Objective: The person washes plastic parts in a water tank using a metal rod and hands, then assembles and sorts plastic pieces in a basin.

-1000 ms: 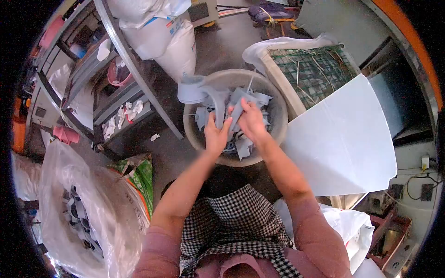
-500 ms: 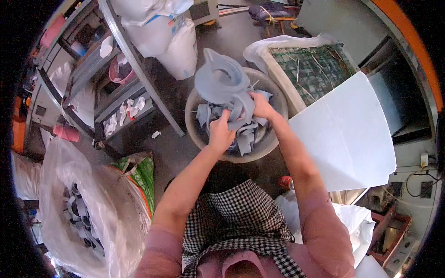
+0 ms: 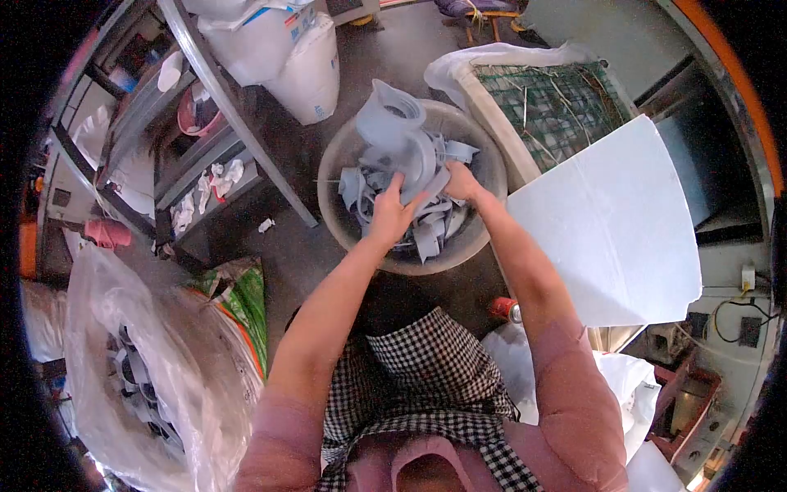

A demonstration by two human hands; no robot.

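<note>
For steadiness, seemingly, a spouted grey plastic jug (image 3: 393,135) is gripped by left hand (image 3: 393,215) and right hand (image 3: 464,182) over round grey tub (image 3: 434,264)'s far edge.

The left hand (image 3: 392,217) grips a grey jug-shaped piece (image 3: 385,127) near its curved handle over a round tub (image 3: 469,246) of grey pieces (image 3: 428,239), while the right hand (image 3: 464,182), fingers partly hidden, seemingly holds it too.

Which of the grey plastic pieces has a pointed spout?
The jug-shaped piece at the left hand; the loose pieces inside the round basin show none.
</note>
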